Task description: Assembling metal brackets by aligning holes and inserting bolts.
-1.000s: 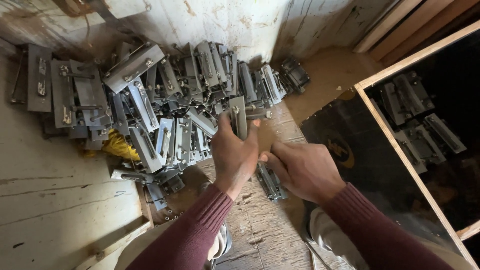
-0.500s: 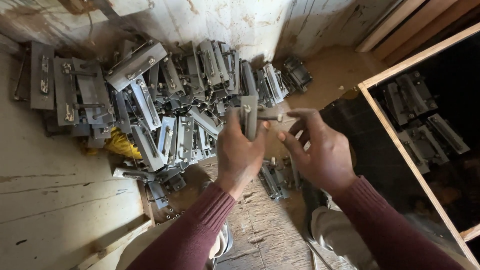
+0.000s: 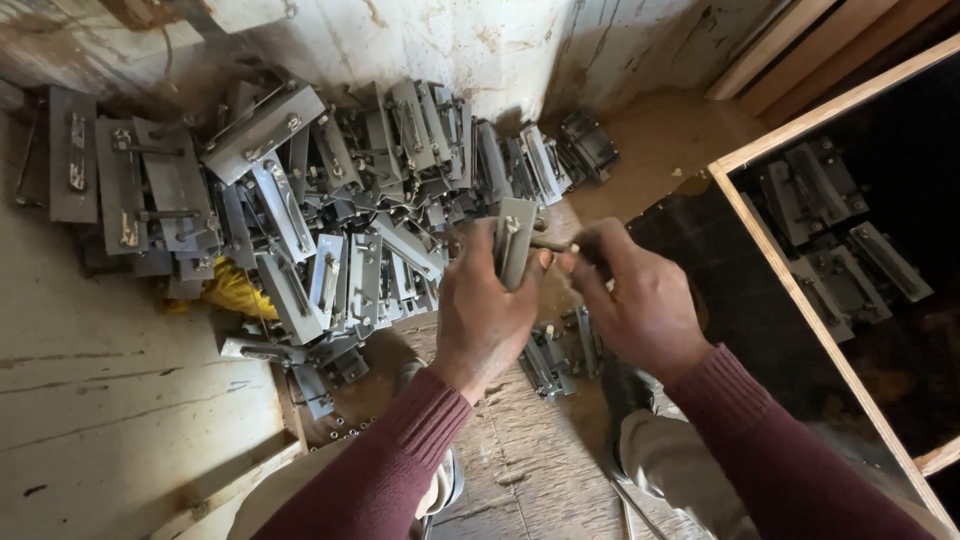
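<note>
Wooden-framed box [image 3: 800,300] right of the latch pile [image 3: 330,200] held more grey latches. My left hand [image 3: 485,315] clenched one latch plate [image 3: 514,240] upright; right hand [image 3: 640,300] pinched its bolt [image 3: 550,243], just below the pile.

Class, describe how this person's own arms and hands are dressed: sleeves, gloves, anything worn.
Both the left hand and the right hand are bare, with no gloves. Each arm wears a long maroon knitted sleeve with a ribbed cuff ending at the wrist.

My left grip [image 3: 487,318] clamps an upright grey metal latch plate [image 3: 514,241]; my right grip [image 3: 640,300] pinches its thin metal pin [image 3: 553,244], heaped grey metal latches [image 3: 330,200] beyond.
</note>
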